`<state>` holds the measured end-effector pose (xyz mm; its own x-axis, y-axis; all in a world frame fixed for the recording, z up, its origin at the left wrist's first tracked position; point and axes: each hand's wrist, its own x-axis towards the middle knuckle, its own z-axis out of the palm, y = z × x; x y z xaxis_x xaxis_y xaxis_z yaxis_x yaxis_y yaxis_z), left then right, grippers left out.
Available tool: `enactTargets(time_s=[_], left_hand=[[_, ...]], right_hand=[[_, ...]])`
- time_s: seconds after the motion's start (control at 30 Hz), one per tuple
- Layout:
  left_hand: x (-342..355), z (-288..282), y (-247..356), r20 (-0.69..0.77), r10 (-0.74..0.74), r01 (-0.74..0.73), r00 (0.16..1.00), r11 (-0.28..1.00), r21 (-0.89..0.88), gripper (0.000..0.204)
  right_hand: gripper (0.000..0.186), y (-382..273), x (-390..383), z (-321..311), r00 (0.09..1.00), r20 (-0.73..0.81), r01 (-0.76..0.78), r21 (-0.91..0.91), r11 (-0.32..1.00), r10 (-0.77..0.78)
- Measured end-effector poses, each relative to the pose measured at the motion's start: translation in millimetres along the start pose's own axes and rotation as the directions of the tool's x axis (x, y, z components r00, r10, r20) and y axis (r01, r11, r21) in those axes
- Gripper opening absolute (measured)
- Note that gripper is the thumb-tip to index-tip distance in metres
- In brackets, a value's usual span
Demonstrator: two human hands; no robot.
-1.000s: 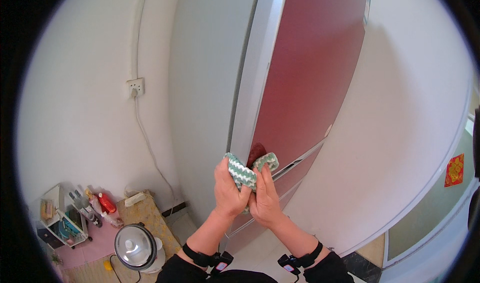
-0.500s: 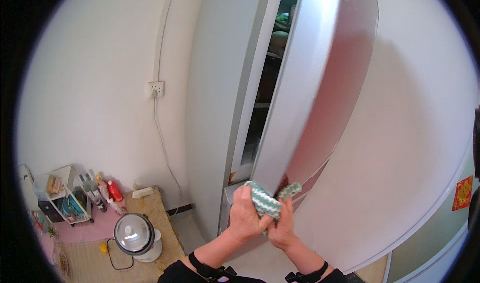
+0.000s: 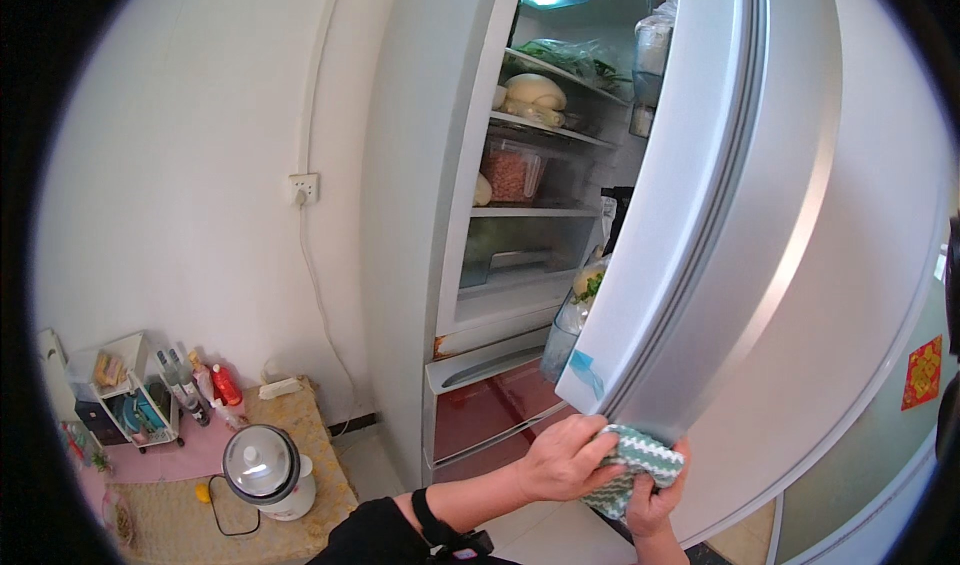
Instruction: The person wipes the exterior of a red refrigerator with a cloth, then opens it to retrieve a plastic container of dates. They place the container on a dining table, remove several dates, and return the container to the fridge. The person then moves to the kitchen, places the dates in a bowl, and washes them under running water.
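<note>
A tall refrigerator [image 3: 405, 215] stands with its upper door [image 3: 700, 235] swung partly open. At the door's lower corner, both my hands hold a green-and-white striped cloth [image 3: 640, 452]. My left hand [image 3: 562, 459] is closed on the cloth's left side, its fingers close against the door's bottom edge. My right hand [image 3: 656, 500] grips the cloth from the right, partly hidden by its folds. Inside, the shelves carry leafy greens [image 3: 570, 57], a pale round item [image 3: 535, 90] and a clear container of reddish pieces [image 3: 512, 173]. Bagged food [image 3: 587, 283] sits in the door's lower bin.
Below the open compartment is a dark red drawer front [image 3: 490, 405]. At lower left, a table [image 3: 170, 515] holds a rice cooker [image 3: 265, 465], several bottles [image 3: 185, 385] and a small white rack [image 3: 140, 395]. A plugged-in cord [image 3: 318, 275] runs down the wall.
The refrigerator door has swung wider toward the right, bringing the shelves into view. My hands and the cloth have moved right and slightly down along with the door's corner.
</note>
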<state>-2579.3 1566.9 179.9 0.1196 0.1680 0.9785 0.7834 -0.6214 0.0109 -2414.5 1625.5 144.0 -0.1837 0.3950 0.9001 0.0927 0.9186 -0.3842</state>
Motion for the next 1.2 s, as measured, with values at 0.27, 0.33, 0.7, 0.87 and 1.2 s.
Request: enactTargets(time_s=[0.27, 0.33, 0.7, 0.87, 1.2], left_hand=[[53, 54, 18, -0.203, 0.125, -0.151, 0.971, 0.981, -0.123, 0.042], [58, 68, 24, -0.245, 0.117, -0.162, 0.963, 0.972, -0.173, 0.042], [16, 145, 42, -0.173, 0.171, -0.223, 0.970, 0.912, -0.343, 0.042], [4, 165, 46, -0.036, 0.224, -0.219, 0.974, 0.891, -0.398, 0.036], [30, 205, 64, 0.197, 0.222, -0.082, 0.955, 0.836, -0.543, 0.033]], right_hand=[[0.051, -14, 9, -56, 0.976, -0.043, 0.182, -0.380, 0.907, -0.214], [0.052, -12, 7, -63, 0.980, -0.035, 0.163, -0.435, 0.886, -0.198], [0.052, 63, -49, -111, 0.992, -0.026, 0.092, -0.531, 0.843, -0.124], [0.054, 94, -72, -123, 0.986, -0.140, 0.020, -0.467, 0.884, -0.096], [0.045, 78, -45, -155, 0.932, -0.318, -0.293, -0.388, 0.874, 0.171]])
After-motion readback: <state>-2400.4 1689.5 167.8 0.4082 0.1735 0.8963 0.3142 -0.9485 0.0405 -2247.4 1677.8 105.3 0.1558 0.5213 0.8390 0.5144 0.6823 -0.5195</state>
